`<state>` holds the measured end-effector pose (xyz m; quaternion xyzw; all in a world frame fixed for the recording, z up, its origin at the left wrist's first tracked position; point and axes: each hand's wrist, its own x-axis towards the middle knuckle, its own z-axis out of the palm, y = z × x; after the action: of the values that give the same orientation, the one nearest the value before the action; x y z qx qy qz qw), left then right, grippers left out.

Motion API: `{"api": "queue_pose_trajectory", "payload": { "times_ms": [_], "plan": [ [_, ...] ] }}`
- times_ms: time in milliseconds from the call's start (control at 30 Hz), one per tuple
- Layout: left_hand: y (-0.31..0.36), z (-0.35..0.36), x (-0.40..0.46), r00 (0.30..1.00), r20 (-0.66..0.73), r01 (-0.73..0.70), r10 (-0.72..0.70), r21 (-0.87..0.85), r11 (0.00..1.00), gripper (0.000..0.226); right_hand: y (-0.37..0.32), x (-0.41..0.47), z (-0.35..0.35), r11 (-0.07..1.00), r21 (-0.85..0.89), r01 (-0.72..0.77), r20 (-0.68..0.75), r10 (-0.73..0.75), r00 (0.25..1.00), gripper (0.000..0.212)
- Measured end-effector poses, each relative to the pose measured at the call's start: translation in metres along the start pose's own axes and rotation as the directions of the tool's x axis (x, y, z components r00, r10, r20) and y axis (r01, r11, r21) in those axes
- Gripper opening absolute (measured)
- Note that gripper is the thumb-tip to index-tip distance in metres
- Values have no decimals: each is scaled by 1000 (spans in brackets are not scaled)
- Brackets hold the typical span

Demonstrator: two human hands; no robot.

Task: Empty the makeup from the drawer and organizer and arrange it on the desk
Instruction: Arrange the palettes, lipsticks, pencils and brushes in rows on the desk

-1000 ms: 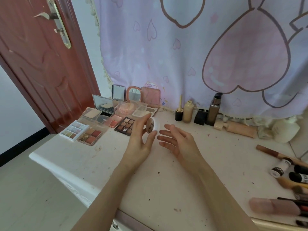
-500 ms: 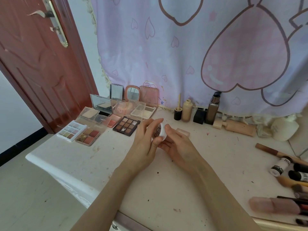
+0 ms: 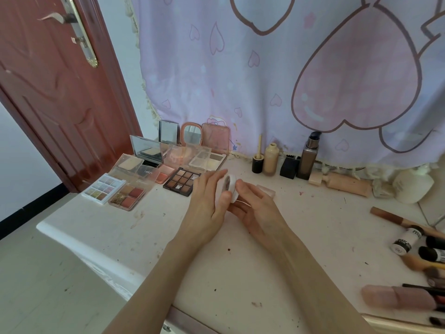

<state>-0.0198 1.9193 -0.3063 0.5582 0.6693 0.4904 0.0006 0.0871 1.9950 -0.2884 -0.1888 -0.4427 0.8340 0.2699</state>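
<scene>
A lilac curtain printed with big pink hearts hangs behind a stained white desk, with a dark red wooden door to the left. Along the curtain's hem stand a tall brown square bottle with a black pump, a beige foundation bottle and a low black cube-shaped jar; a peach tube lies on its side just beside them. At the back left, open palettes sit packed together: a black nine-pan brown eyeshadow palette, a white palette of pale glitter shades and a clear four-pan palette of reds and golds among several mirrored compacts. Brushes and tubes lie in a loose heap at the right edge. Over the middle of the desk, both hands meet on a small round white jar, held on edge above the surface. The left hand curls around its left side, thumb on the rim; the right hand grips it from the right with fingertips.
</scene>
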Motion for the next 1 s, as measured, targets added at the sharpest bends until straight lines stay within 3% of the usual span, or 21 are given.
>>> {"api": "queue_pose_trajectory", "payload": {
  "times_ms": [100, 200, 400, 600, 833, 1000],
  "plan": [
    [4, -2, -2, 996, 46, -68, 70, -52, 996, 51, -3, -1, -3, 998, -30, -50, -37, 49, 998, 23],
    [1, -1, -2, 987, 101, -125, 126, -15, 992, 47, -6, -3, -2, 995, -29, -93, -90, 90, 992, 29],
    [0, -2, -2, 999, 44, 3, 2, -109, 994, 53, -7, -2, 1, 988, -102, -116, -131, 103, 986, 35],
    [0, -4, 1, 987, 123, -92, 105, -107, 990, 47, -7, -2, 1, 991, -75, -109, -149, 97, 984, 35],
    [0, -6, -1, 996, 86, 38, -28, -116, 992, 40, -6, -3, 1, 985, -128, -116, -111, 102, 989, 32],
    [3, -7, 2, 990, -19, 132, -142, -276, 952, 38, -6, -2, -2, 989, -83, -120, -118, 110, 987, 29]
  ]
}}
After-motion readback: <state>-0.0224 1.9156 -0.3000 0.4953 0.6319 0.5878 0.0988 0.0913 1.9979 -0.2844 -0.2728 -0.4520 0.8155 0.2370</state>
